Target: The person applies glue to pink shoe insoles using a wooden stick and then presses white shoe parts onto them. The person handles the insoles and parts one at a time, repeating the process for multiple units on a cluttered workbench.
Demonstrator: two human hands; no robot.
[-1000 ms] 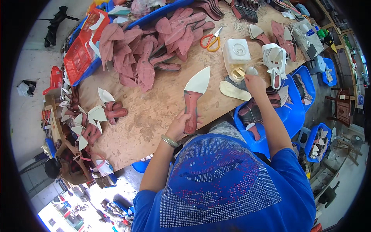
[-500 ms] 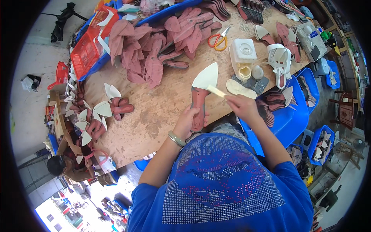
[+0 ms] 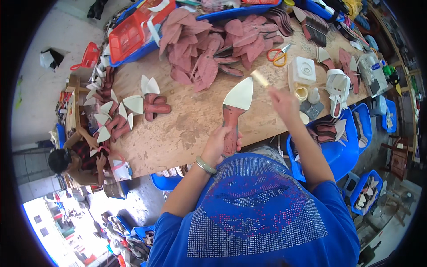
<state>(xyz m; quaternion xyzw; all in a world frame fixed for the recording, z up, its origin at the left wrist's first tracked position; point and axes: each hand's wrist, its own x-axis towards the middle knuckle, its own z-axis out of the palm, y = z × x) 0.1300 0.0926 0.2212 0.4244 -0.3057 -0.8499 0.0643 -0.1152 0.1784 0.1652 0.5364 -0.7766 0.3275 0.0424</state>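
My left hand is closed round the heel end of a reddish shoe insole. The insole's cream-white toe piece points away from me, above the table. In my right hand is a pale flat brush, blurred by motion. Its tip is just right of the toe piece's point, apart from it. Beyond my right wrist stands a white plastic container with a crusted, tan-rimmed pot at its front. A pale insole is mostly hidden by my right forearm.
A heap of reddish insoles covers the far middle of the wooden table. Orange-handled scissors lie right of it, white straps farther right. White-toed insoles lie left. A blue bin stands at right; another person sits at left.
My right hand has lifted the brush up and away from the toe piece. My left hand still holds the insole, turned slightly. The whole view has shifted, moving the table things rightward.
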